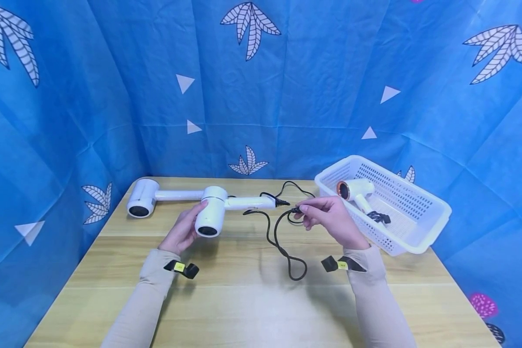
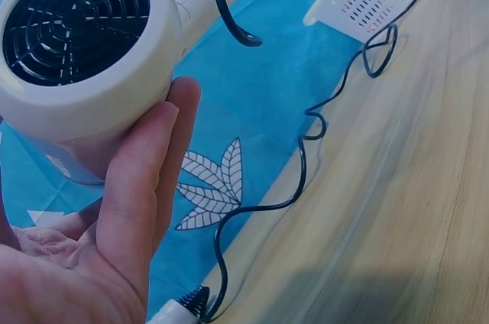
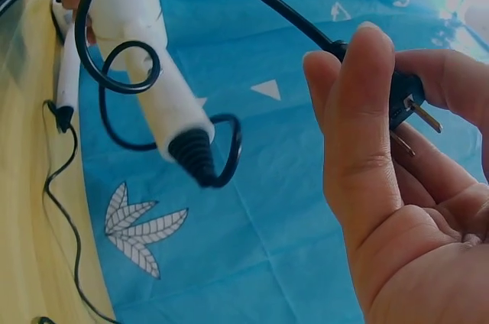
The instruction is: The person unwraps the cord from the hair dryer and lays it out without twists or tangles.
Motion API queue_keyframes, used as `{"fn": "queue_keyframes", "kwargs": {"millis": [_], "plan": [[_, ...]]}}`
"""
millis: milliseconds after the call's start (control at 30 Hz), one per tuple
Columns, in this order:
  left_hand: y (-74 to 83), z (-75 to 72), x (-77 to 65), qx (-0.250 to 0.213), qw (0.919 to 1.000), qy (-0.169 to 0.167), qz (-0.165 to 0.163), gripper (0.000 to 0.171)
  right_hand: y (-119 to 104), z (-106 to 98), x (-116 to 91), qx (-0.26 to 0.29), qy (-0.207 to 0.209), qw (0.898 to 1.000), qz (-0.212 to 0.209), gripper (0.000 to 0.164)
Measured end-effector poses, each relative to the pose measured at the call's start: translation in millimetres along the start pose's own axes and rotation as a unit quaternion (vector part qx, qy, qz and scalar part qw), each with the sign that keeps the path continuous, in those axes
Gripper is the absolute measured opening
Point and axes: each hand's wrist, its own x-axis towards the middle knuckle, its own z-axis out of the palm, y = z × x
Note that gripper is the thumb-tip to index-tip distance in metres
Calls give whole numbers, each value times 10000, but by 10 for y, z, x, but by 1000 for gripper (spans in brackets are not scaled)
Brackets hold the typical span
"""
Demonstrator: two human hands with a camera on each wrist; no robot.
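My left hand (image 1: 183,231) grips a white hair dryer (image 1: 213,212) by its barrel, raised over the table with the handle pointing right. In the left wrist view the dark round grille (image 2: 76,24) faces the camera, and the fingers curl round the barrel. My right hand (image 1: 332,220) pinches the black plug (image 3: 405,98) of a cord between thumb and fingers, its metal prongs (image 3: 426,118) showing in the right wrist view. From there the black cord (image 1: 268,232) hangs in loops between the hands and runs back towards the held dryer's handle.
Behind the held dryer, a second white hair dryer (image 1: 142,197) lies at the table's back left, its black cord trailing right. A white perforated basket (image 1: 432,227) stands at the right, with another hair dryer (image 1: 360,187) inside, its cord bundled. A blue patterned curtain (image 1: 296,96) surrounds the wooden table (image 1: 243,309).
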Motion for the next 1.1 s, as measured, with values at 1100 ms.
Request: {"fn": "queue_keyframes", "kwargs": {"millis": [1100], "plan": [[7, -10, -19, -371, 9985, -367, 147, 39, 295, -149, 185, 1112, 868, 9896, 295, 33]]}}
